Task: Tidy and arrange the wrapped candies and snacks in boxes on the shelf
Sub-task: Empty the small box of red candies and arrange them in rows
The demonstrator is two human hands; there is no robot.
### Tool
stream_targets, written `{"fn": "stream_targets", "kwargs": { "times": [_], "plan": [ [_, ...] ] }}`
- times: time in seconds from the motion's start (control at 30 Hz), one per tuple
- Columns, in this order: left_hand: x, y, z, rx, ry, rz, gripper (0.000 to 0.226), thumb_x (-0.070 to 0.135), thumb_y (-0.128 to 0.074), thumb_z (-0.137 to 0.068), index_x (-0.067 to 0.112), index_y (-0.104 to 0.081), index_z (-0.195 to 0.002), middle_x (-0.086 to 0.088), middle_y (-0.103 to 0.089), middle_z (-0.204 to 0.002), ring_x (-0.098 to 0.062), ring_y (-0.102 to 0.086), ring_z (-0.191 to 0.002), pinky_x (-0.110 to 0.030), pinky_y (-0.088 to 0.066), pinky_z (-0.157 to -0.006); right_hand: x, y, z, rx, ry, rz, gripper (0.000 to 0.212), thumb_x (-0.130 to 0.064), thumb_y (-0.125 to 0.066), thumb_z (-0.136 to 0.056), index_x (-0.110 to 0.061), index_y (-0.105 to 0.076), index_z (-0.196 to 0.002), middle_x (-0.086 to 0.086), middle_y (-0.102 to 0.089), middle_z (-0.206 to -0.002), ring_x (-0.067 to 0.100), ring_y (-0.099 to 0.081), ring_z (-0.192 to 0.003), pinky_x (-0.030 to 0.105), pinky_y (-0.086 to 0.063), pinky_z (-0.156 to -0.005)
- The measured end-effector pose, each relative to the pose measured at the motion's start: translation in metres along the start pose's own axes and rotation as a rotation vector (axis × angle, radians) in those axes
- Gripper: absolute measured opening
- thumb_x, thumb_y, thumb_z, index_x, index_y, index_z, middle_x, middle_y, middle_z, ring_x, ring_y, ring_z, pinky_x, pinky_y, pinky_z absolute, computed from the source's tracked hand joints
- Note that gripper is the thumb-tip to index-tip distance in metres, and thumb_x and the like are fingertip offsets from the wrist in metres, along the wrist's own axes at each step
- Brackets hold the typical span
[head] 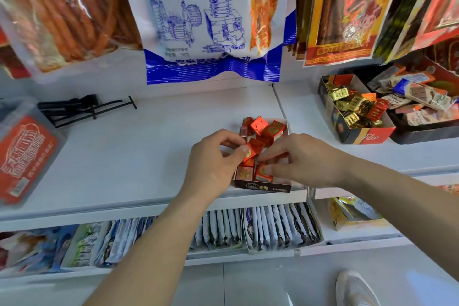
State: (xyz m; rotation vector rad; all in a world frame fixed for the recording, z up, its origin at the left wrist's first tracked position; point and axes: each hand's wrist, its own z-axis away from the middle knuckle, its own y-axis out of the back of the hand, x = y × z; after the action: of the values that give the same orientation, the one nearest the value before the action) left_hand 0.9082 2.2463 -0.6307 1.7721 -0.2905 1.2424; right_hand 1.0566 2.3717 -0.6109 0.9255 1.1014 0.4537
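Observation:
A small open candy box (263,186) with a dark front stands on the white shelf (149,146), filled with red foil-wrapped square candies (267,129). My left hand (213,159) pinches one red candy (249,152) between thumb and fingers over the box's left side. My right hand (300,159) reaches in from the right, and its fingertips pinch another red candy (263,172) in the front row. The near candies are partly hidden under my fingers.
To the right stand a box of gold and red candies (357,109) and a dark tray of wrapped bars (422,104). Black hooks (82,109) and a red-labelled plastic tub (22,156) lie left. Snack bags (213,17) hang above; sachets (280,226) fill the lower shelf.

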Motion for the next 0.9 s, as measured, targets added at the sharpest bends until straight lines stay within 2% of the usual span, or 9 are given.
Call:
{"fn": "stream_targets", "kwargs": {
  "times": [0.17, 0.27, 0.3, 0.4, 0.5, 0.57, 0.63, 0.8, 0.9],
  "plan": [
    [0.0, -0.002, 0.002, 0.002, 0.001, 0.033, 0.01, 0.024, -0.075, -0.086, 0.033, -0.07, -0.085, 0.018, -0.07, -0.083, -0.001, -0.067, -0.074, -0.021, -0.055, -0.07, 0.006, 0.001, 0.003, 0.06, -0.028, -0.139, 0.015, -0.028, -0.074, -0.086, -0.035, -0.078, -0.099, -0.017, -0.075, -0.092, -0.008, -0.064, -0.086, 0.015, -0.049, -0.076],
    [0.006, 0.002, 0.001, 0.037, -0.028, 0.089, 0.016, 0.022, -0.077, -0.083, 0.035, -0.07, -0.079, 0.019, -0.07, -0.079, 0.003, -0.064, -0.076, -0.011, -0.049, -0.069, 0.007, 0.005, 0.003, 0.19, -0.028, -0.185, 0.014, -0.027, -0.07, -0.089, -0.034, -0.077, -0.1, -0.016, -0.073, -0.089, -0.014, -0.059, -0.078, 0.007, -0.042, -0.066],
    [0.009, 0.002, 0.0, 0.039, -0.038, 0.139, 0.017, 0.02, -0.078, -0.082, 0.035, -0.07, -0.078, 0.018, -0.071, -0.08, 0.002, -0.065, -0.077, -0.012, -0.05, -0.07, 0.006, 0.006, 0.002, 0.242, -0.027, -0.218, 0.013, -0.027, -0.07, -0.09, -0.033, -0.076, -0.1, -0.015, -0.073, -0.083, -0.013, -0.059, -0.075, 0.007, -0.041, -0.065],
    [0.016, 0.001, 0.002, 0.018, -0.033, 0.261, 0.017, 0.017, -0.078, -0.083, 0.033, -0.073, -0.078, 0.012, -0.074, -0.085, -0.01, -0.07, -0.082, -0.035, -0.059, -0.077, -0.001, 0.007, 0.001, 0.226, -0.001, -0.372, 0.015, -0.028, -0.071, -0.089, -0.034, -0.072, -0.103, -0.012, -0.075, -0.08, -0.002, -0.067, -0.078, 0.011, -0.047, -0.067],
    [0.021, -0.003, 0.0, 0.012, -0.024, 0.283, 0.017, 0.017, -0.075, -0.086, 0.033, -0.075, -0.082, 0.01, -0.075, -0.085, -0.012, -0.071, -0.08, -0.039, -0.061, -0.077, -0.002, 0.009, 0.003, 0.234, -0.023, -0.459, 0.013, -0.024, -0.073, -0.089, -0.026, -0.074, -0.101, -0.004, -0.075, -0.078, 0.004, -0.066, -0.07, 0.009, -0.044, -0.056],
    [0.02, -0.002, -0.008, 0.055, -0.062, 0.144, 0.012, 0.022, -0.07, -0.091, 0.034, -0.073, -0.092, 0.013, -0.073, -0.09, -0.008, -0.067, -0.079, -0.029, -0.057, -0.075, 0.004, 0.015, 0.005, 0.322, -0.109, -0.544, 0.01, -0.023, -0.07, -0.089, -0.022, -0.074, -0.099, -0.001, -0.073, -0.077, 0.002, -0.06, -0.059, 0.011, -0.043, -0.053],
    [0.017, -0.003, -0.016, 0.041, -0.103, -0.144, 0.013, 0.033, -0.065, -0.093, 0.038, -0.07, -0.104, 0.014, -0.065, -0.099, -0.004, -0.058, -0.085, -0.022, -0.046, -0.075, 0.012, 0.022, 0.01, 0.372, -0.185, -0.583, 0.011, -0.023, -0.065, -0.092, -0.022, -0.073, -0.1, 0.002, -0.072, -0.079, 0.005, -0.056, -0.056, 0.018, -0.046, -0.055],
    [0.015, -0.018, -0.024, -0.159, -0.068, -0.565, 0.032, 0.055, -0.053, -0.093, 0.045, -0.061, -0.122, 0.003, -0.051, -0.109, -0.018, -0.05, -0.109, -0.037, -0.046, -0.091, 0.023, 0.021, 0.018, 0.33, -0.223, -0.572, 0.013, -0.019, -0.06, -0.094, -0.02, -0.072, -0.099, 0.002, -0.071, -0.078, 0.007, -0.059, -0.058, 0.019, -0.046, -0.057],
    [0.016, -0.022, -0.027, -0.16, -0.057, -0.6, 0.034, 0.054, -0.057, -0.092, 0.043, -0.06, -0.123, 0.002, -0.049, -0.111, -0.018, -0.051, -0.11, -0.038, -0.048, -0.093, 0.023, 0.017, 0.02, 0.295, -0.206, -0.54, 0.012, -0.021, -0.061, -0.094, -0.021, -0.072, -0.099, 0.003, -0.073, -0.08, 0.01, -0.061, -0.059, 0.023, -0.046, -0.061]
  ]
}}
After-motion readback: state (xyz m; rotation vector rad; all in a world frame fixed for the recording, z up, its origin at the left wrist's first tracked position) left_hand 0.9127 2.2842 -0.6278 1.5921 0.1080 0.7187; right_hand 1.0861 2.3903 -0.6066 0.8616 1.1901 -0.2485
